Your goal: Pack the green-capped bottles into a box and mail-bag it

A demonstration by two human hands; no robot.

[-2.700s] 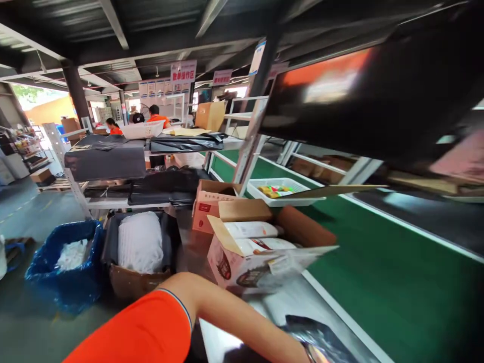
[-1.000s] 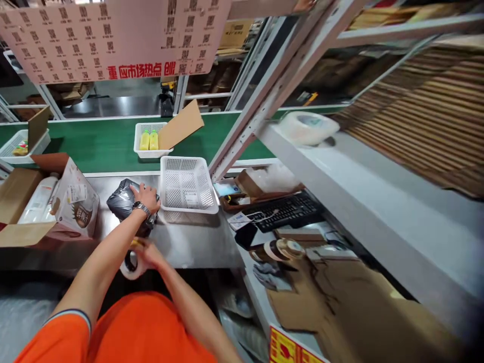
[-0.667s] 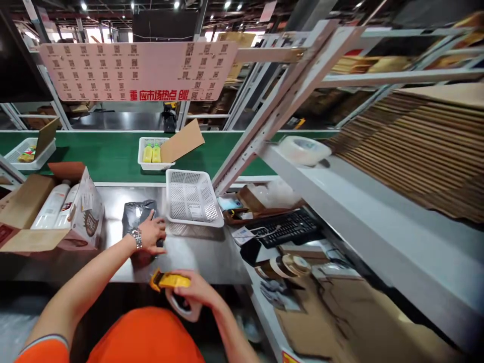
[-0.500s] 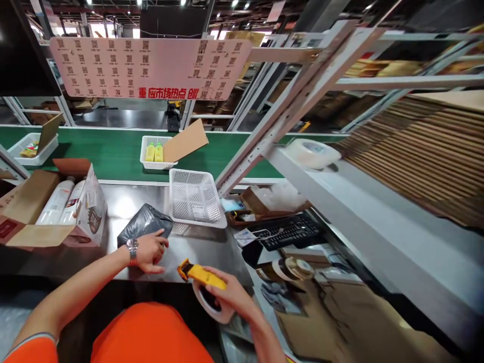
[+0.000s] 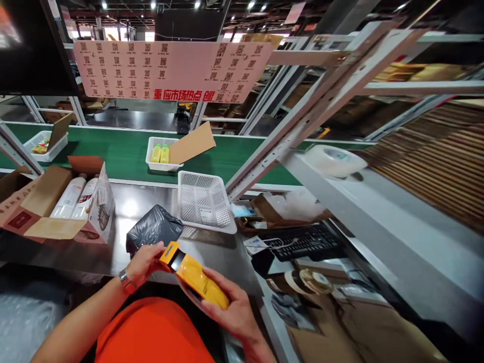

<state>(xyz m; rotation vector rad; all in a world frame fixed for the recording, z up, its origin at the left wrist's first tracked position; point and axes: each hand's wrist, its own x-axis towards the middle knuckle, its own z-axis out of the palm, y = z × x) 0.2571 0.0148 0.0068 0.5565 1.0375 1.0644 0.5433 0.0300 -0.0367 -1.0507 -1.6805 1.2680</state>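
My right hand (image 5: 227, 310) is wrapped round a yellow tape dispenser (image 5: 192, 275), held low in front of my orange shirt with its nose pointing up-left. My left hand (image 5: 145, 262), a watch on its wrist, has its fingers pinched at the dispenser's nose, right by the near edge of a black plastic parcel (image 5: 153, 233). The parcel lies on the steel worktable (image 5: 124, 206), just left of an empty white mesh basket (image 5: 204, 206).
An open carton with white bottles (image 5: 71, 201) stands at the table's left. Behind runs a green conveyor (image 5: 121, 151) carrying a white basket with yellow bottles (image 5: 161, 154) and cardboard. A keyboard (image 5: 298, 242), tape rolls (image 5: 310, 282) and flat cardboard lie right; a white shelf with a tape roll (image 5: 333, 160) juts overhead.
My view swung from the left side round to the worktable. My right hand brought the dispenser up from below the table edge; my left hand left the parcel's top and met the dispenser's nose.
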